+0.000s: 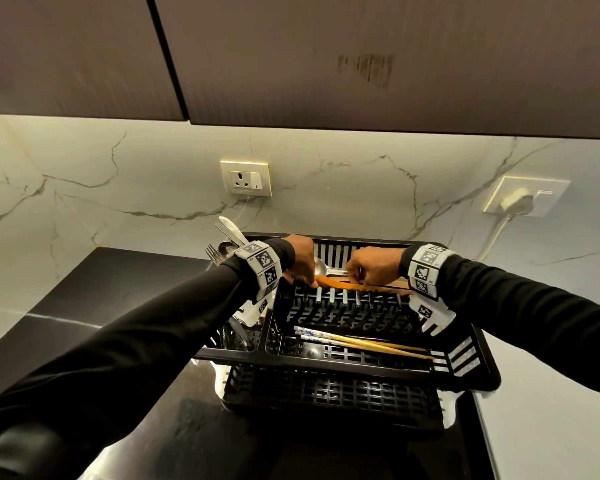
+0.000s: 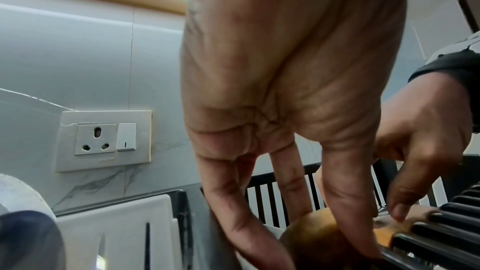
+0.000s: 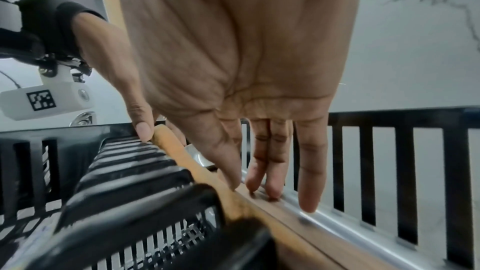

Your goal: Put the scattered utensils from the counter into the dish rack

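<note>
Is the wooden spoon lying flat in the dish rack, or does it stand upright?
Lying flat. The wooden spoon stretches sideways across the dish rack behind its prongs, with the left hand and right hand touching it.

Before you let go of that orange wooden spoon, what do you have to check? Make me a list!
1. Long orange wooden spoon lies over the black plastic dish rack: ok.
2. Left hand touches the spoon's rounded end: ok.
3. Right hand has fingers on the handle: ok.
4. Spoon fully settled on the rack ribs: cannot tell.
5. Patterned wooden chopsticks already rest in the rack's front: ok.
6. Counter free of leftover utensils: cannot tell.
</note>
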